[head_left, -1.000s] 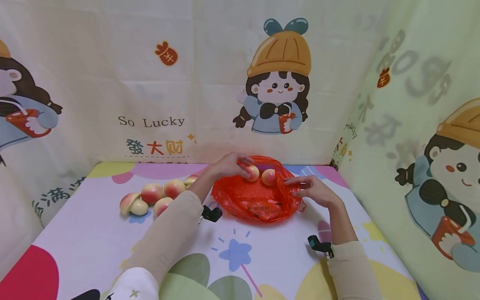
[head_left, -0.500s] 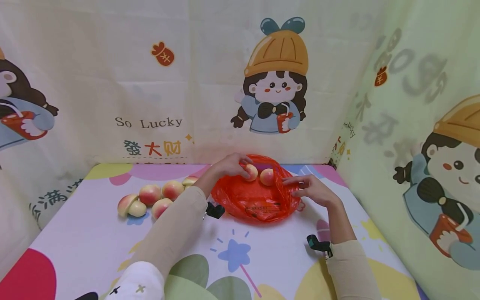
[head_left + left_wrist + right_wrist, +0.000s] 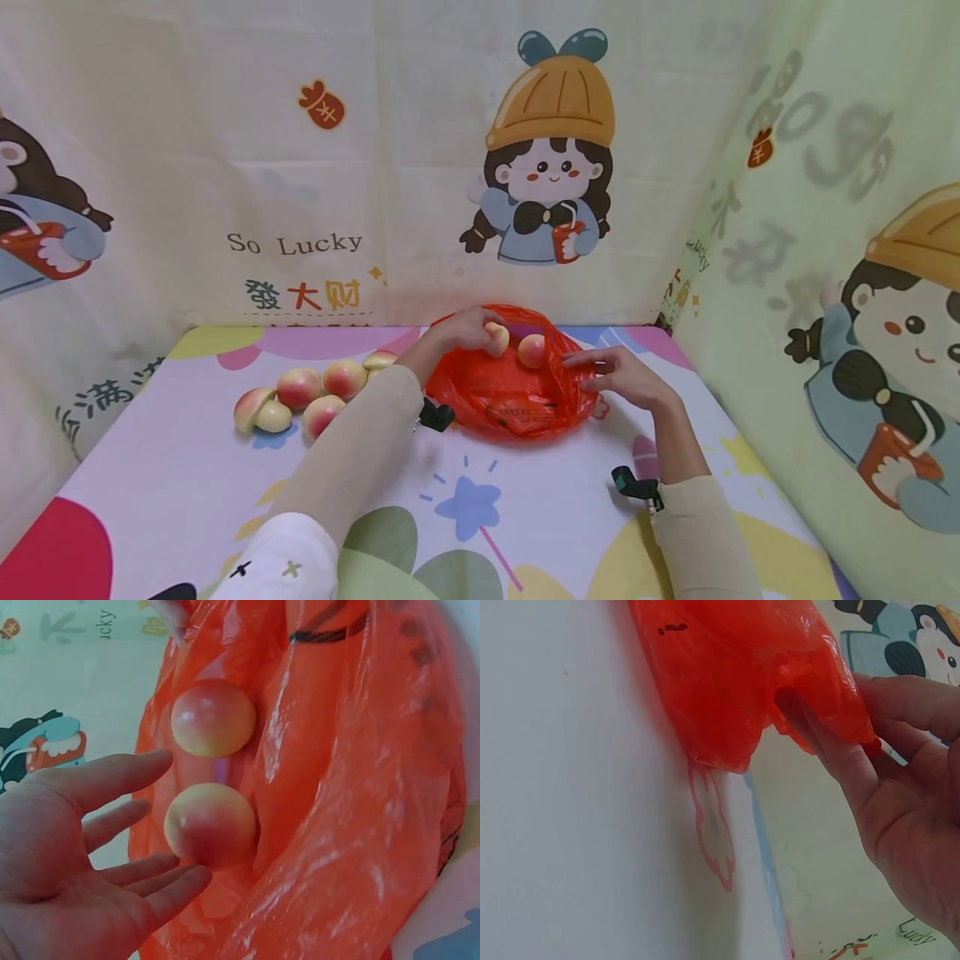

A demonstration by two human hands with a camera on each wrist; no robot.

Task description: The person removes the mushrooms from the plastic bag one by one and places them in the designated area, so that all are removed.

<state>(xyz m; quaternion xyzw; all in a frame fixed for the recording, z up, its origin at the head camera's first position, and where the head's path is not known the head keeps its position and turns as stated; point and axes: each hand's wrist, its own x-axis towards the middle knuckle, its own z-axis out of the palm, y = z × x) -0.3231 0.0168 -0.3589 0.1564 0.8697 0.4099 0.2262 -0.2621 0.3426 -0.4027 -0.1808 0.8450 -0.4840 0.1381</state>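
Note:
A red plastic bag (image 3: 517, 392) lies with its mouth wide at the back of the table. Inside it sit two mushrooms with rounded red-and-yellow caps, a nearer mushroom (image 3: 210, 825) and a farther mushroom (image 3: 214, 718) in the left wrist view. My left hand (image 3: 97, 847) is inside the bag's mouth with spread, fairly straight fingers, fingertips right at the nearer mushroom. On the bag's right side my right hand (image 3: 904, 780) holds the plastic edge, thumb on one face and fingers on the other. Part of the thumb shows through the red film.
Several more mushrooms (image 3: 298, 389) lie grouped on the table left of the bag, partly hidden by the left sleeve (image 3: 352, 450). The patterned tablecloth (image 3: 570, 517) meets a printed cloth wall (image 3: 420, 208) right behind the bag.
My left forearm has edged forward and right, and the bag's left rim now shows above the left hand. The right hand stays at the bag's side. The head view has shifted slightly.

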